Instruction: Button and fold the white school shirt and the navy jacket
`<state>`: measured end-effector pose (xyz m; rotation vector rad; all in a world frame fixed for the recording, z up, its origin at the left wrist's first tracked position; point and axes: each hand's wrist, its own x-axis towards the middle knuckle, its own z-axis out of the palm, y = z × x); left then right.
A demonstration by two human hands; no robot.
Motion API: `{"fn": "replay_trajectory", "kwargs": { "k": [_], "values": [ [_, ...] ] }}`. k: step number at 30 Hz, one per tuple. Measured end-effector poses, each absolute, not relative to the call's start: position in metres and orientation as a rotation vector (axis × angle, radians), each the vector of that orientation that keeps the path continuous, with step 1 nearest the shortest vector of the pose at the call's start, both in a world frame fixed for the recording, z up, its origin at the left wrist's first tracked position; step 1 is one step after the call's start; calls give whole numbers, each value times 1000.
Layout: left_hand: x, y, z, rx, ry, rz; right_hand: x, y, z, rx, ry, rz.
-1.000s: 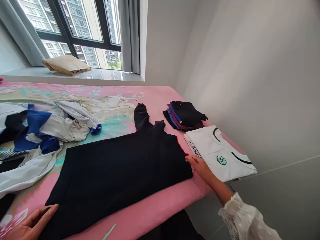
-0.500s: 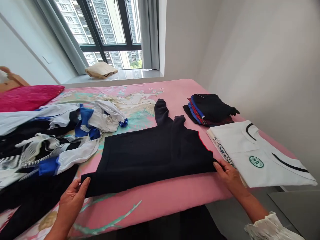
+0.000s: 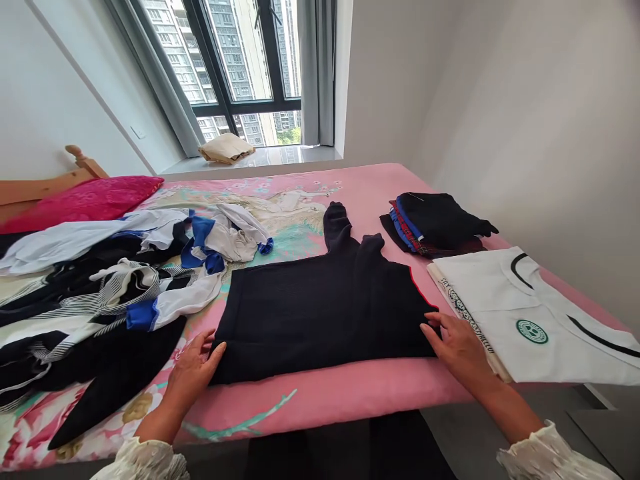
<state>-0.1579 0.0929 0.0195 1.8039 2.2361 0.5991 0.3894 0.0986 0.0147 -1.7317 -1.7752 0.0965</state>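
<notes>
A black long-sleeved top (image 3: 300, 307) lies on the bed, its near edge straight and its sleeves pointing away from me. Thin red trim runs along its right end. My left hand (image 3: 195, 367) rests at the near left corner of the top, thumb and fingers apart, fingertips against the fabric. At the near right corner, my right hand (image 3: 460, 350) has its fingers spread, the tips touching the edge of the cloth beside the red trim. Neither hand grips the top.
Loose white, blue and black clothes (image 3: 130, 287) lie heaped on the left. A folded stack (image 3: 440, 223) of dark clothes and white folded shirts (image 3: 505, 333) lie on the right. A pink pillow (image 3: 100, 203) is at the back left of the pink bedsheet (image 3: 350, 393).
My left hand has moved right and let go of the near left corner, which no longer sticks out. My right hand's fingers have opened off the cloth. The view has shifted left.
</notes>
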Motion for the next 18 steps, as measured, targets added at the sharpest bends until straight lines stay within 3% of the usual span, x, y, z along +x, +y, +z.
{"fn": "replay_trajectory", "kwargs": {
  "k": [4,8,11,14,18],
  "values": [
    [-155,107,25,2286,1969,365,338,127,53,-1550,-2045,171],
    [-145,117,40,2316,1992,69,296,184,61,-1879,-2088,111],
    [-141,119,53,2289,1982,15,290,230,52,-2266,-1852,349],
    [-142,117,60,2189,1919,-14,294,260,41,-2362,-1764,728],
    [-148,113,52,1922,1928,88,305,266,33,-2398,-1708,685]
  ]
}}
